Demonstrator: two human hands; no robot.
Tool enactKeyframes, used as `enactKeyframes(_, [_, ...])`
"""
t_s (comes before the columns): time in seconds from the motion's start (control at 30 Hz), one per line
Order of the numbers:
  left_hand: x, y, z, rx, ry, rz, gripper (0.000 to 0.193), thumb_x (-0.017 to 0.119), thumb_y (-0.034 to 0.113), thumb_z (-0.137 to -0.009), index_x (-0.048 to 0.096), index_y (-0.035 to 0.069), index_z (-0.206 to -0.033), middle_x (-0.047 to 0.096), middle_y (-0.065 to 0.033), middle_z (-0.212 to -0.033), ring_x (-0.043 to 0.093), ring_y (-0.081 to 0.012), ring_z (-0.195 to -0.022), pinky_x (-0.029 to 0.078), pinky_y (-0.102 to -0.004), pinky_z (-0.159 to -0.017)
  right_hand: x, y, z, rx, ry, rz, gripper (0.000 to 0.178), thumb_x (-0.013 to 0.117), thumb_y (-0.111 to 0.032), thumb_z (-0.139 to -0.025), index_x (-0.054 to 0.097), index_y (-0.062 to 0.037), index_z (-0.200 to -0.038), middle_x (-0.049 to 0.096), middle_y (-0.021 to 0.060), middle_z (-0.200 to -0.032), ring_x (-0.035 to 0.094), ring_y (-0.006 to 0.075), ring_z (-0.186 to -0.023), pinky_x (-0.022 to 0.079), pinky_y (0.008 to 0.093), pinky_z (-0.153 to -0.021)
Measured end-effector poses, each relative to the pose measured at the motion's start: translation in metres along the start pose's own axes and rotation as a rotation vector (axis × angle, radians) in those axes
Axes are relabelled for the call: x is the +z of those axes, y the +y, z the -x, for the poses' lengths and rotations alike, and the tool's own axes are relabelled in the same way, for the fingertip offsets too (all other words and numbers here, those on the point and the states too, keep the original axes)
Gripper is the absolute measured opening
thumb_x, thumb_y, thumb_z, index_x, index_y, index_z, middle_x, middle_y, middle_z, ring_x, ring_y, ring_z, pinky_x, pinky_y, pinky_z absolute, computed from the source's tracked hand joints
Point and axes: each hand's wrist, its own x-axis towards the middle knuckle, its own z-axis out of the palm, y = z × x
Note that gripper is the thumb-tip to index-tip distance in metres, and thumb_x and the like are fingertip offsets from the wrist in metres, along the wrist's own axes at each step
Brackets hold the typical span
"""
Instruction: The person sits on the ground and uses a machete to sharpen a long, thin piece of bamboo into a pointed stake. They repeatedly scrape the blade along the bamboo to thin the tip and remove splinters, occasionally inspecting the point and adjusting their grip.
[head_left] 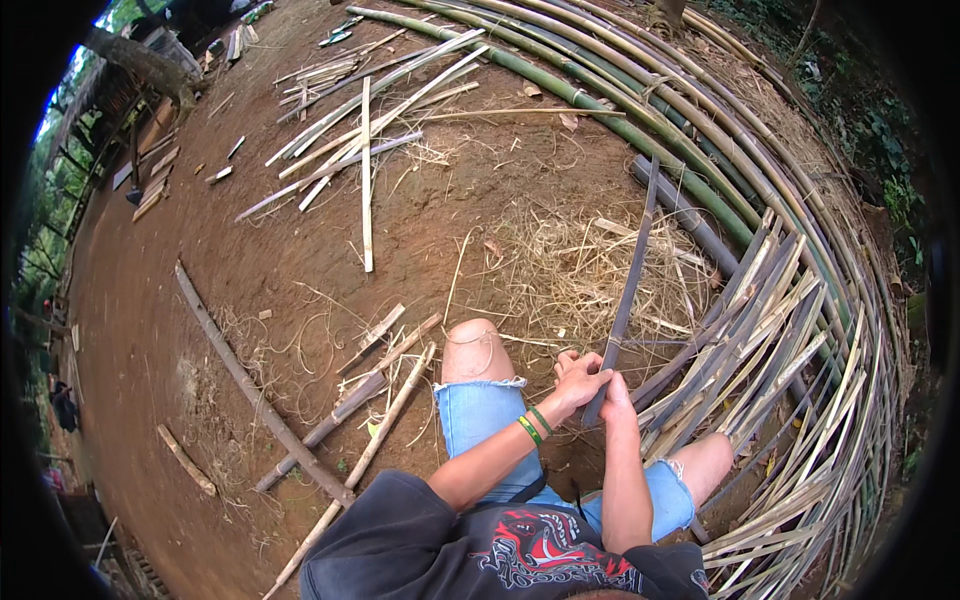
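Observation:
A long, dark bamboo strip (634,265) slants up and away from between my knees, its near end low between my hands. My left hand (577,380), with green and yellow bands on the wrist, is closed at the strip's left side, its fingers curled and its thumb against the strip. My right hand (619,396) grips the strip from the right, close to the near end; most of its fingers are hidden. Whether a small tool is in either hand cannot be seen. Beyond the hands lies a heap of thin, pale bamboo shavings (590,265).
Split bamboo strips (740,350) are piled at my right. Long green bamboo poles (600,110) curve along the far right. More pale strips (366,180) lie on the soil at the far left. Nearer on the left are a dark pole (245,365) and a thin stick (385,430).

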Motion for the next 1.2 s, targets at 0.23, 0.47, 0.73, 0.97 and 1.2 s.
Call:
enactKeyframes(0.23, [-0.075, 0.014, -0.02, 0.077, -0.102, 0.213, 0.033, 0.06, 0.035, -0.096, 0.055, 0.002, -0.098, 0.06, -0.0068, -0.08, 0.056, -0.0135, -0.072, 0.047, -0.0329, -0.065, 0.009, 0.006, 0.008, -0.073, 0.295, 0.216, 0.034, 0.057, -0.038, -0.096, 0.057, -0.0071, -0.084, 0.056, 0.0038, -0.067, 0.056, 0.0171, -0.056, 0.045, 0.0322, -0.05])
enactKeyframes(0.47, [-0.126, 0.027, -0.032, 0.039, -0.219, 0.304, 0.037, 0.055, 0.039, -0.099, 0.054, 0.003, -0.092, 0.055, -0.0034, -0.069, 0.054, -0.0118, -0.062, 0.044, -0.0312, -0.055, 0.03, 0.0, 0.058, -0.318, 0.489, 0.452, 0.041, 0.065, -0.046, -0.093, 0.051, -0.0085, -0.083, 0.05, -0.0004, -0.063, 0.047, 0.0108, -0.049, 0.04, 0.0248, -0.045])
enactKeyframes(0.73, [-0.13, 0.002, -0.047, 0.021, -0.26, 0.368, 0.032, 0.049, 0.035, -0.103, 0.049, 0.01, -0.084, 0.045, 0.0033, -0.063, 0.045, -0.0072, -0.05, 0.04, -0.0242, -0.044, 0.049, -0.006, 0.063, -0.562, 0.612, 0.482, 0.039, 0.064, -0.043, -0.094, 0.051, -0.0082, -0.081, 0.046, -0.0029, -0.057, 0.042, 0.0079, -0.046, 0.036, 0.0249, -0.043])
enactKeyframes(0.97, [-0.115, -0.001, -0.044, 0.094, -0.174, 0.194, 0.04, 0.045, 0.035, -0.104, 0.049, 0.004, -0.079, 0.045, -0.0018, -0.066, 0.043, -0.0109, -0.064, 0.037, -0.0329, -0.058, 0.052, -0.002, 0.087, -0.717, 0.665, 0.632, 0.044, 0.064, -0.041, -0.093, 0.054, -0.0023, -0.075, 0.045, 0.0023, -0.054, 0.044, 0.015, -0.049, 0.038, 0.0349, -0.05])
enactKeyframes(1.2, [-0.117, 0.009, -0.026, -0.028, -0.204, 0.394, 0.04, 0.044, 0.04, -0.104, 0.053, 0.006, -0.084, 0.048, 0.0016, -0.068, 0.043, -0.0082, -0.061, 0.038, -0.0284, -0.056, 0.067, -0.018, 0.108, -0.805, 0.612, 0.938, 0.038, 0.067, -0.036, -0.092, 0.059, -0.0009, -0.078, 0.045, 0.001, -0.054, 0.041, 0.0115, -0.051, 0.035, 0.0327, -0.048])
